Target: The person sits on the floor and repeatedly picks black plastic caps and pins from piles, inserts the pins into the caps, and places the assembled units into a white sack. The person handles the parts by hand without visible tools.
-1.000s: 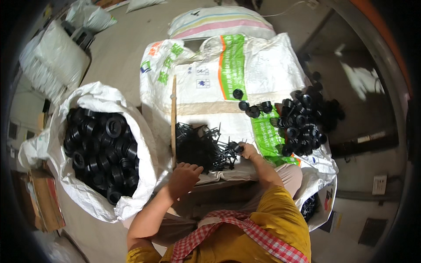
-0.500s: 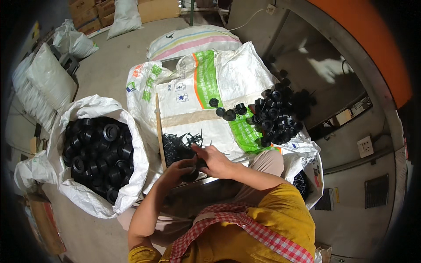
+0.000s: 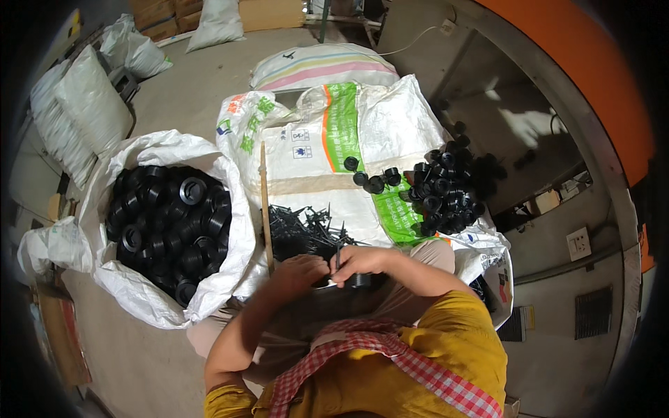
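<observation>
My left hand is back-up at the near edge of a pile of thin black plastic spikes, its fingers together and bent; anything beneath them is hidden. Close against it, my right hand pinches one thin black spike between thumb and forefinger, its tip pointing up. Part of a round black plastic cap shows under my right hand; whether the fingers grip it I cannot tell. On the right of the white sack surface lies a heap of similar black caps.
A white woven sack full of ribbed black caps stands open at my left. A wooden stick borders the spike pile. Another open sack is by my right knee. A metal cabinet with a wall socket rises on the right.
My hands have moved slightly right and lower their fingers together; a spike now stands in my right fingers. The black cap formerly between both hands now shows under the right. The view has shifted slightly.
</observation>
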A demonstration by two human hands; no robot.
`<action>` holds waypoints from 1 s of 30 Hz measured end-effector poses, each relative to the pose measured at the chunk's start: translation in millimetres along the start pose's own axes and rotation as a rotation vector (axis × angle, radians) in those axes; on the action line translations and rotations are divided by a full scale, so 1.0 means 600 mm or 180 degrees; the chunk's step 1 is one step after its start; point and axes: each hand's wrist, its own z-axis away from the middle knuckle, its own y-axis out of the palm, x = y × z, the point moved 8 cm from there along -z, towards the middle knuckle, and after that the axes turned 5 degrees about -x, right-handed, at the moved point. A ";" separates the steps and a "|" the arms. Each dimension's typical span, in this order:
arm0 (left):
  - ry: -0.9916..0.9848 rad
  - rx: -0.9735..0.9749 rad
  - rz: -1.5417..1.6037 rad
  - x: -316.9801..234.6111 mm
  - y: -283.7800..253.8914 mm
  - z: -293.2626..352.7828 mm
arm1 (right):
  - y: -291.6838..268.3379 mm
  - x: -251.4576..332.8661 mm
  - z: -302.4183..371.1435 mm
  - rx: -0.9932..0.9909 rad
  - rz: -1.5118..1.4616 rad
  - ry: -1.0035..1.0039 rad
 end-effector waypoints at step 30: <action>-0.1215 -0.2688 -0.3910 -0.103 -0.320 -0.044 | -0.478 -0.198 0.096 -0.4898 0.3302 0.0226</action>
